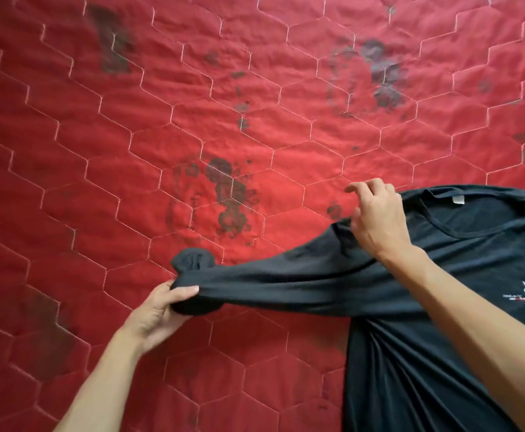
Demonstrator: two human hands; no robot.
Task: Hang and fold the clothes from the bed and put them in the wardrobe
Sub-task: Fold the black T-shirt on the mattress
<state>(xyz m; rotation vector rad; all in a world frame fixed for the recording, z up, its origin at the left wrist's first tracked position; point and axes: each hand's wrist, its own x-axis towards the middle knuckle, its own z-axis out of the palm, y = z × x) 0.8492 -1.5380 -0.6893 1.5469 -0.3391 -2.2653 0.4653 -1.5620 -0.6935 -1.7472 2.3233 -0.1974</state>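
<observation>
Here the left hand (pixel 164 302) grips the bunched cuff of the black shirt's (pixel 441 307) long sleeve (pixel 286 282), fingers curled tight. The right hand (pixel 376 216) rests at the shoulder, fingers loosely spread, holding nothing. The shirt lies flat on the red quilted bed (pixel 161 120), right of both hands.

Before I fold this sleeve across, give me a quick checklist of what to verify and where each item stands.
1. Left hand has a grip on the sleeve end: ok.
2. Sleeve pulled out straight: ok.
3. Cuff smoothed flat: not ok, bunched.
4. Right hand pinning the shoulder: cannot tell, fingers look lifted.
5. Shirt body flat on the red quilt: not ok, creased.
6. Far sleeve laid out: cannot tell, out of frame.
</observation>
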